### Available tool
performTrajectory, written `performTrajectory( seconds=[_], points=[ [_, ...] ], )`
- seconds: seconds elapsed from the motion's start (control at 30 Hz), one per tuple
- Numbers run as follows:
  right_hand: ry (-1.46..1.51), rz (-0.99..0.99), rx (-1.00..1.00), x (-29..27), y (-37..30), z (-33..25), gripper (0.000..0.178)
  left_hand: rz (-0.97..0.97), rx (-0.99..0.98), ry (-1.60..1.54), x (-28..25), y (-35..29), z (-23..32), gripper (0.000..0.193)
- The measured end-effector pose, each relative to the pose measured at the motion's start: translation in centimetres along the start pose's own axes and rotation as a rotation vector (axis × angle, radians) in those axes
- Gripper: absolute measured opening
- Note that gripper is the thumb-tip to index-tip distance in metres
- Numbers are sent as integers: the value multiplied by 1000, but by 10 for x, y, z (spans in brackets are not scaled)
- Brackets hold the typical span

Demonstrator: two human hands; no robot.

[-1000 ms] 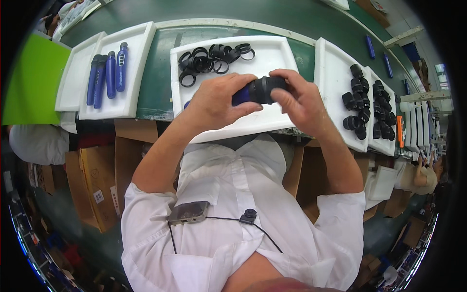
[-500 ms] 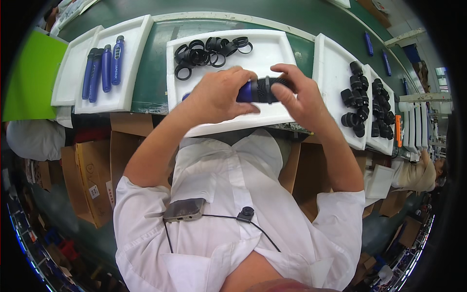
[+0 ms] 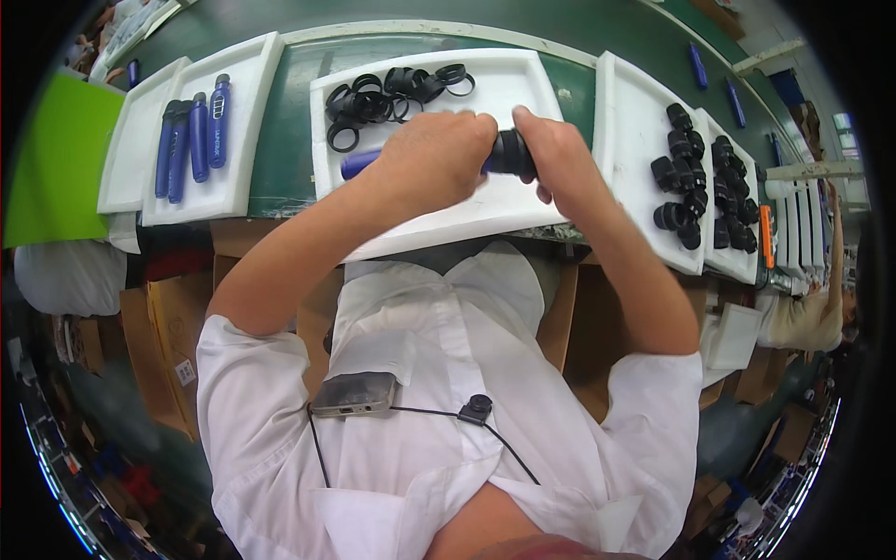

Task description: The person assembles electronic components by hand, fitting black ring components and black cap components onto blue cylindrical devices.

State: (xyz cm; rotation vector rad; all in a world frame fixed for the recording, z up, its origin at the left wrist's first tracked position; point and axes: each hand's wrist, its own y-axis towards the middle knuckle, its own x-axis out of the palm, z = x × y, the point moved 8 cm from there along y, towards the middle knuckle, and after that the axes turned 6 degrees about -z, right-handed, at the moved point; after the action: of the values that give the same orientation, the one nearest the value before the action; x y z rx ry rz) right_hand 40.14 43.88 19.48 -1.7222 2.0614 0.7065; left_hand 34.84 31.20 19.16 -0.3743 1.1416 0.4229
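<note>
I see the left hand (image 3: 443, 154) closed over a blue tube (image 3: 487, 166), its fingers wrapped around it, above the white tray (image 3: 448, 213) on the table (image 3: 299, 121). The right hand (image 3: 560, 154) pinches the tube's black head (image 3: 511, 152) between its fingers; how hard, I can't tell. A blue end (image 3: 359, 163) shows beyond the left wrist; whether it's the same piece, I can't say. My worry is the head: if the hands turn out of line, it could tilt and bind. A loose pinch could drop the piece, and a careless left knuckle could scatter the black rings (image 3: 425, 89) just beyond.
</note>
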Motion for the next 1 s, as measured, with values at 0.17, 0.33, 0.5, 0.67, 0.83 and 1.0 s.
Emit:
performTrajectory(
  seconds=[0.17,0.33,0.5,0.67,0.83,1.0],
  points=[
    [-170,74,-544,-6,-12,-57,22,-422,177,-540,9,11,-9,42],
    [301,-428,582,28,24,56,33,62,12,110,7,16,-4,42],
    [-249,327,-723,-5,-3,-58,52,-516,73,-647,16,10,-18,30],
    [-71,-103,-2,18,37,15,38,-123,-18,-227,11,22,-32,37],
    [-176,-166,62,18,31,8,43,-268,-119,-331,20,22,-32,37],
    [-194,47,-402,3,11,-46,37,-340,98,-507,3,16,-26,45]
  ],
)
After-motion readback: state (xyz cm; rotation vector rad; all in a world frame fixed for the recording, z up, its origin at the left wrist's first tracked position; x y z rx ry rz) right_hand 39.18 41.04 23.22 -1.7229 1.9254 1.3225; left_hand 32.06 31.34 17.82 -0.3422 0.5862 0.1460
